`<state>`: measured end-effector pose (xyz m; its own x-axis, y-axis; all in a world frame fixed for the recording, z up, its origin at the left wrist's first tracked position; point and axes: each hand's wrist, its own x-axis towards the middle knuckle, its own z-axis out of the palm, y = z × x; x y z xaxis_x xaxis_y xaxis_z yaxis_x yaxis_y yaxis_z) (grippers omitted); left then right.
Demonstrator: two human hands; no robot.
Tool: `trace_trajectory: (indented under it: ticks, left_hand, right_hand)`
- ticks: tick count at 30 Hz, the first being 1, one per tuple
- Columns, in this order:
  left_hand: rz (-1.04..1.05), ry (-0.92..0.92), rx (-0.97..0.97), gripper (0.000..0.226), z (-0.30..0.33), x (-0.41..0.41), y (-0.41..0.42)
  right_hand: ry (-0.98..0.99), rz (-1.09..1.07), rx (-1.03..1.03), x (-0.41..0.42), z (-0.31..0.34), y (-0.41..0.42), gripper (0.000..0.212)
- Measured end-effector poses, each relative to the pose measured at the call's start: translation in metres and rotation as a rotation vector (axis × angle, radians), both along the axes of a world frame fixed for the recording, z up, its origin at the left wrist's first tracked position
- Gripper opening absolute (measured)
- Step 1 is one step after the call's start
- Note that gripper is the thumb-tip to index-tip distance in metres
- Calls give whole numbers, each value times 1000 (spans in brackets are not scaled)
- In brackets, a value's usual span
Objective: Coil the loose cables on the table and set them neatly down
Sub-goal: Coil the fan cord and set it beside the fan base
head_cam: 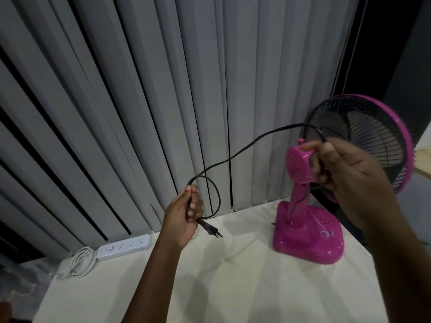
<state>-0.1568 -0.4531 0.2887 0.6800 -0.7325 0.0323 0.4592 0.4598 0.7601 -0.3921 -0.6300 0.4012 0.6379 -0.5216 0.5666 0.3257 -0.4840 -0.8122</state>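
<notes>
- The pink fan (310, 229) stands on the pale table (233, 287); everything below is placed from it.
- The left hand (186, 215), to the left of the fan's base and raised above the table, is clenched around the black cable (245, 152); a small loop rises above the fist; the plug (211, 229) sticks out beneath it, pointing toward the fan.
- The right hand (345, 166), in front of the fan's motor housing, pinches the same cable between its fingers; the cable arcs through the air between the two hands.
- Far left of the fan, a white power strip (123, 247) lies by the grey blinds (140, 101); its white cord (78, 263) lies bundled beside it.
</notes>
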Motion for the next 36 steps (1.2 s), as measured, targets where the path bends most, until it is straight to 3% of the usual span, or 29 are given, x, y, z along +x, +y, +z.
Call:
trace_trajectory:
  ticks: [4,7,9,11,14,17,22,25,28,30,32,36]
  left_hand:
    - [-92,78,-183,25,12,-4,3]
    - [-139,87,-350,34,23,-1,7]
    - [-150,61,-411,33,31,3,11]
    - [-147,6,-400,30,37,6,11]
    - [-118,-190,-212,28,35,7,5]
    - [-76,-551,180,26,19,1,-9]
    - [-152,-846,502,24,-13,-8,-42]
    - [-234,-1024,709,24,-31,-9,-52]
    - [-419,-1086,840,23,-39,-11,-53]
    - [-556,-1070,855,25,-39,-13,-51]
    - [-653,-985,752,30,-38,-15,-49]
    - [-730,-453,387,29,-35,-12,-41]
  right_hand:
    - [-37,-231,58,20,-26,-24,25]
    - [26,-378,250,41,-78,-48,20]
    - [124,-433,339,51,-123,-58,24]
    - [364,-440,248,58,-165,-63,23]
    - [734,-136,77,63,-201,-54,34]
    - [921,53,-10,65,-208,-39,28]
    - [914,245,-2,65,-178,-20,25]
    - [896,252,-29,63,-158,-15,24]
    - [861,235,-30,61,-143,-18,24]
    - [832,215,-12,60,-137,-25,24]
    - [785,178,19,59,-135,-35,23]
    - [597,229,260,56,-138,-61,13]
